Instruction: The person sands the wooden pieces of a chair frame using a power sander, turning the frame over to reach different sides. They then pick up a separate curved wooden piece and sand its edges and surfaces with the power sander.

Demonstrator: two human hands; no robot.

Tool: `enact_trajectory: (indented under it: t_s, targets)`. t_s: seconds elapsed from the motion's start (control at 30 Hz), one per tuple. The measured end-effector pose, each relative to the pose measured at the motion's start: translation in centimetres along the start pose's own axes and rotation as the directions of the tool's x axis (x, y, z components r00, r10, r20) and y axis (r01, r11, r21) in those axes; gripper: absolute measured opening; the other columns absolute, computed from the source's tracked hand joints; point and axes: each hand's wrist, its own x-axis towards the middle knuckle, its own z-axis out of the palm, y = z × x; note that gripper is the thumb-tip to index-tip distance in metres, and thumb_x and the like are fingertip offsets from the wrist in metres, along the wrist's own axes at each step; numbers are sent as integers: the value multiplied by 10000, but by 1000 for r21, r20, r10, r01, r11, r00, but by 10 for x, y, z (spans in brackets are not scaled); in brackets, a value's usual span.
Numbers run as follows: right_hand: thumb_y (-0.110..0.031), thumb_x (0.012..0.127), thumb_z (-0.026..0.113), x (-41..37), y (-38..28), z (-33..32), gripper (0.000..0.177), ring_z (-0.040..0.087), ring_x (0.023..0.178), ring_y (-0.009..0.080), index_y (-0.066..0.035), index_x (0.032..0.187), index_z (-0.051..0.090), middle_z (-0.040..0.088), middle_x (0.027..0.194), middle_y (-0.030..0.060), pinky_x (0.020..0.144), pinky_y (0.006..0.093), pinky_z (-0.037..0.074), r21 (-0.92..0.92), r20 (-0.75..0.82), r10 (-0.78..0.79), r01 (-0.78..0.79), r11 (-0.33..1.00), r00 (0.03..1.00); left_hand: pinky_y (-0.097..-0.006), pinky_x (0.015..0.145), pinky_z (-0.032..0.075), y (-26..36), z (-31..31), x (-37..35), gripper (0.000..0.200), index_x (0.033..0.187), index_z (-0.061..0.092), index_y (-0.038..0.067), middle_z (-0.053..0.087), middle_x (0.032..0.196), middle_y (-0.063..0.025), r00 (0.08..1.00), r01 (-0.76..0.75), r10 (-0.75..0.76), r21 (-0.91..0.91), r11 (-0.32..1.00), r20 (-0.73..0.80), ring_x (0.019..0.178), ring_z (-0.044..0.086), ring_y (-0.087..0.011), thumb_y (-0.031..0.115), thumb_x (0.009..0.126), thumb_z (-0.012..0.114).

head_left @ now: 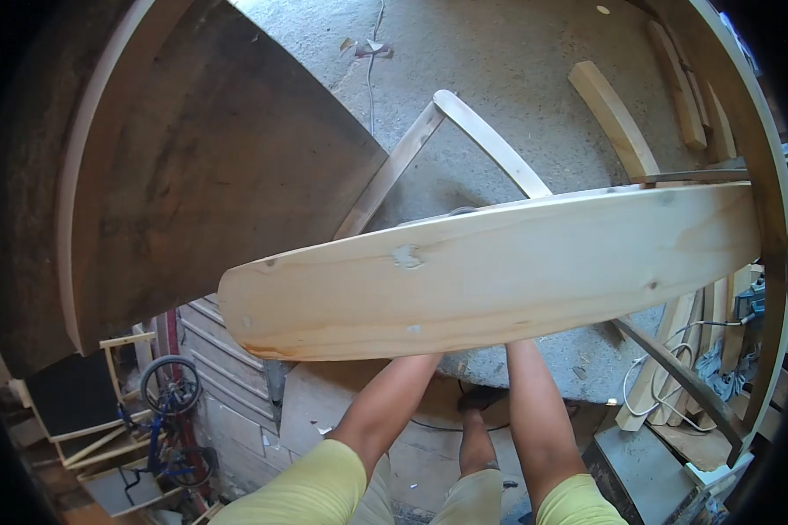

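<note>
A long pale wooden board (499, 271) with a rounded left end lies across the middle of the view. Its face shows knots and a few whitish patches. My left forearm (381, 402) and my right forearm (538, 398) reach up to the board's near edge. Both hands are hidden behind it, so I cannot see their grip. Beyond the far edge, two light wooden strips (490, 144) meet at a rounded corner; whether they are joined to the board is hidden.
A large dark brown panel (210, 149) stands at the left. A curved wooden edge (775, 227) runs down the right side. Timber pieces (613, 118) lie on the concrete floor (517, 61). A white cable (665, 385) coils at lower right; a bicycle (171, 411) stands at lower left.
</note>
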Motion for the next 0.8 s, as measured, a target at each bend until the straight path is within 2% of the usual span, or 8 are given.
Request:
enact_trajectory:
  t_s: [0.1,0.3,0.37,0.53,0.63,0.73,0.8]
  targets:
    - [-470,918,510,4,-9,7,553,531,1290,371,-77,1292,614,592,1323,254,1038,463,446,22,-15,-10,10,1000,1000,-396,1067,417,-11,-16,-1,775,1328,560,-46,598,1299,-285,1000,5,-5,3,1000,-22,1255,558,-353,599,899,602]
    - [-461,915,513,10,-64,26,548,543,1274,377,-72,1288,614,599,1313,252,1025,464,457,-57,88,-189,195,979,978,-401,1063,422,-62,-67,-32,776,1316,569,-50,603,1288,-290,981,87,-104,-106,991,-164,1249,563,-360,603,896,601]
    - [-458,914,514,9,-50,24,547,547,1268,380,-71,1287,615,601,1310,251,1021,464,461,-65,77,-176,181,981,981,-402,1062,423,-65,-65,-31,777,1312,572,-51,605,1285,-291,978,91,-112,-124,988,-175,1247,565,-363,604,895,600]
    - [-451,912,516,-4,19,3,543,557,1255,385,-67,1284,615,607,1302,250,1010,465,470,2,-57,-29,29,1000,998,-406,1059,427,-26,-15,-1,778,1302,579,-54,608,1276,-295,998,39,-40,-42,998,-39,1242,569,-369,608,893,599]
    - [-447,911,517,-10,32,6,541,563,1247,388,-65,1282,615,611,1298,249,1003,465,475,60,-128,-9,17,998,992,-408,1057,430,-14,-7,4,779,1296,584,-56,611,1271,-298,1000,15,-15,2,1000,4,1240,571,-372,610,891,598]
    - [-442,910,519,-9,6,34,539,569,1239,391,-62,1280,615,614,1293,247,997,466,481,68,-147,-145,156,985,979,-410,1055,432,-33,-29,-8,780,1290,588,-58,613,1266,-300,999,23,-24,-13,1000,-39,1237,574,-376,612,890,598]
    - [-439,909,520,1,-22,58,538,573,1233,394,-61,1279,615,616,1290,247,993,466,484,21,-168,-313,321,947,935,-412,1054,434,-55,-48,-20,781,1286,591,-59,615,1263,-301,994,50,-54,-47,998,-92,1235,575,-378,614,889,597]
